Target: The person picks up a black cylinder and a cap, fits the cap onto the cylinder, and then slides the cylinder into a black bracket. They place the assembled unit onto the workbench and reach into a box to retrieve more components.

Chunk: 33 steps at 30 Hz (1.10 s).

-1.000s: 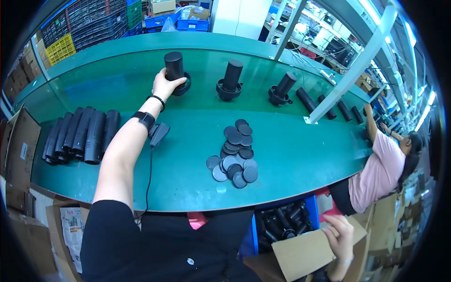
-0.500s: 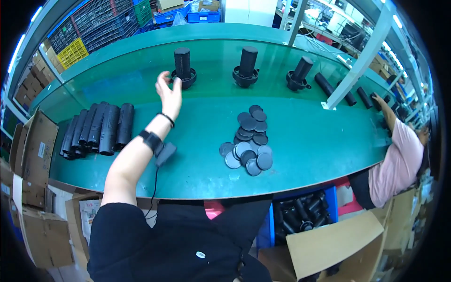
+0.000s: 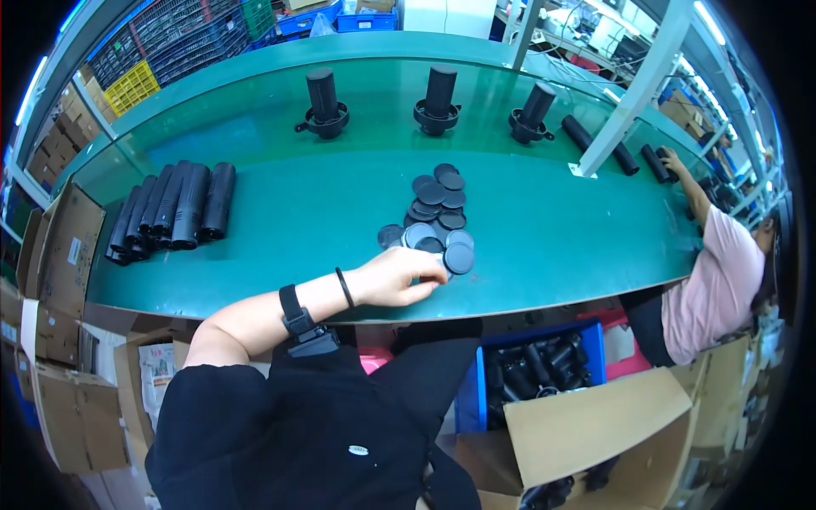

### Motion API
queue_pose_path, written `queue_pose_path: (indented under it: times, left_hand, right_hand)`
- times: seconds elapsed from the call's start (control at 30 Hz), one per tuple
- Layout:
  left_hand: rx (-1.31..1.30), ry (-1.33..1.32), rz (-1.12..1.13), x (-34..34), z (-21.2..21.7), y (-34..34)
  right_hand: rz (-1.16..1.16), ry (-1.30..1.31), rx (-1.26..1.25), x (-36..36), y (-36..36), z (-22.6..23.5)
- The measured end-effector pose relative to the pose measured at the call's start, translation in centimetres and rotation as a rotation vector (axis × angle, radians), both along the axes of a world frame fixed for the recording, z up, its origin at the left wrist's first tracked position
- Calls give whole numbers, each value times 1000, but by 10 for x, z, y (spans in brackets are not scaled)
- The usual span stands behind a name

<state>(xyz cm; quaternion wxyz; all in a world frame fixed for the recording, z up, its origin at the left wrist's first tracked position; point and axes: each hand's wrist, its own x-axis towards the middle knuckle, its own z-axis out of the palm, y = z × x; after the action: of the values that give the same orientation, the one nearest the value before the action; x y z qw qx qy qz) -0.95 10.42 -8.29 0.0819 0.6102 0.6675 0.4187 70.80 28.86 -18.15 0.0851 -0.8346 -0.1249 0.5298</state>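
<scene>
My left hand (image 3: 399, 276) is at the near edge of a pile of round black discs (image 3: 431, 194) in the middle of the green table. Its fingers are curled and closed, thumb towards fingertips, on a disc at the pile's front, mostly hidden by the hand. The discs lie flat and overlap; some look lighter where light falls on them. A dark band and a strap with a small box (image 3: 304, 327) are on my left wrist. My right hand is not in view.
Three black cylinders on ringed bases (image 3: 323, 106) stand along the table's far side. Ribbed black tubes (image 3: 191, 204) lie stacked at left. A metal post (image 3: 625, 106) rises at right, near a co-worker's hand (image 3: 671, 161). Below are a blue bin (image 3: 473, 387) and an open carton (image 3: 595, 421).
My left hand has come from the far left cylinder back to the near edge of the disc pile and closed there. The whole view has shifted slightly.
</scene>
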Motion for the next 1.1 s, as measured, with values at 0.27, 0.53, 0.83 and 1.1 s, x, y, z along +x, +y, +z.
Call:
queue_pose_path:
  times: [0.27, 0.53, 0.83, 1.1]
  left_hand:
    - [-93, 62, -7, 11, -9, 5]
    - [-108, 103, -27, 13, -11, 10]
    - [-152, 91, -85, 12, -2, 13]
    - [-126, -478, -168, 0, 16, 34]
  right_hand:
    - [235, 5, -54, -29, 4, 6]
    - [450, 1, -103, -49, -1, 12]
    - [771, 41, -110, -100, 21, 9]
    - [1600, -329, 788, -53, 117, 192]
